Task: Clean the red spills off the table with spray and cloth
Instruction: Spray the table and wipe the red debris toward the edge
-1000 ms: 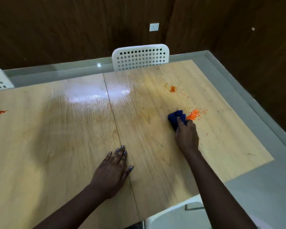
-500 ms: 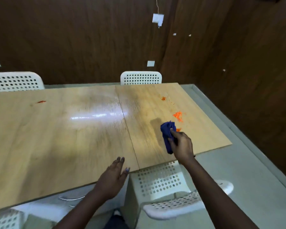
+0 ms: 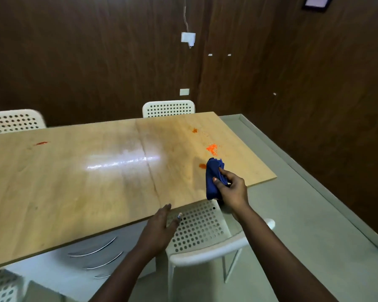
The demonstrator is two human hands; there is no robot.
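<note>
Four red spills mark the wooden table point(image 3: 74, 182): a thin streak point(image 3: 41, 143) toward its far left, a small blot point(image 3: 194, 130) near its far right corner, a granular orange-red patch point(image 3: 212, 148) nearer in from that, and a small round spot point(image 3: 202, 165) closest to the table's near edge. The right hand point(image 3: 232, 190) grips a bunched blue cloth point(image 3: 213, 179), thumb and fingers curled round it; the cloth's upper end lies just beside the round spot and below the granular patch, whether it touches the table cannot be told. The left hand point(image 3: 159, 227) is at the table's near edge with fingers straight and close together, holding nothing, fingertips right at the edge. A seam runs across the table left of the three right-hand spills. Wide bare wood stretches from that seam to the streak. A white perforated chair point(image 3: 201, 232) stands tucked under the table's near edge below both hands; two more point(image 3: 168, 108) point(image 3: 13, 120) stand at the far edge. Grey floor point(image 3: 303, 214) lies open off the table's right edge, up to the dark wall point(image 3: 314, 83).
</note>
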